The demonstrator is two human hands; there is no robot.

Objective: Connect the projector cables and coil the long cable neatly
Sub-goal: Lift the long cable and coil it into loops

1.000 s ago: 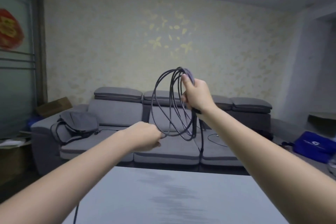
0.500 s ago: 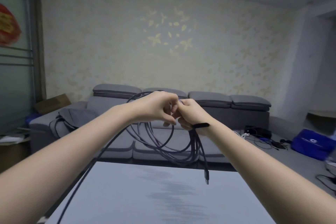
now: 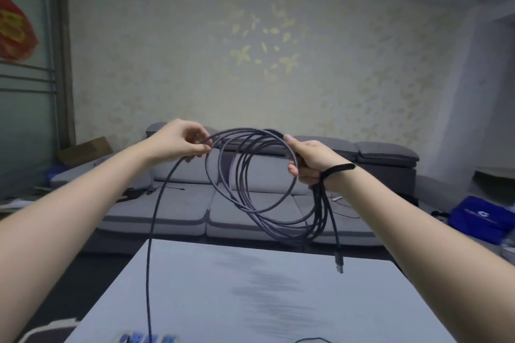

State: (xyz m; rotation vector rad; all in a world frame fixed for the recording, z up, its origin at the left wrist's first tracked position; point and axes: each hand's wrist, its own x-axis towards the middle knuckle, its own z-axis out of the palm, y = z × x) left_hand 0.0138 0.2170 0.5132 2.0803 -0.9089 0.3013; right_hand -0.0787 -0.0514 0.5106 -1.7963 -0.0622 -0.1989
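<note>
I see the right hand (image 3: 313, 164) gripping the coiled cable (image 3: 252, 175), loops hanging below and left of it, its plug (image 3: 339, 264) dangling beneath, while the left hand (image 3: 181, 140) pinches the loose strand trailing down.

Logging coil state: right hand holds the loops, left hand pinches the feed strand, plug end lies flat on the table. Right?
Not quite. In the head view the plug end dangles below the right hand, above the table. The rest stands: loops in the right hand, left hand pinching the strand.
</note>
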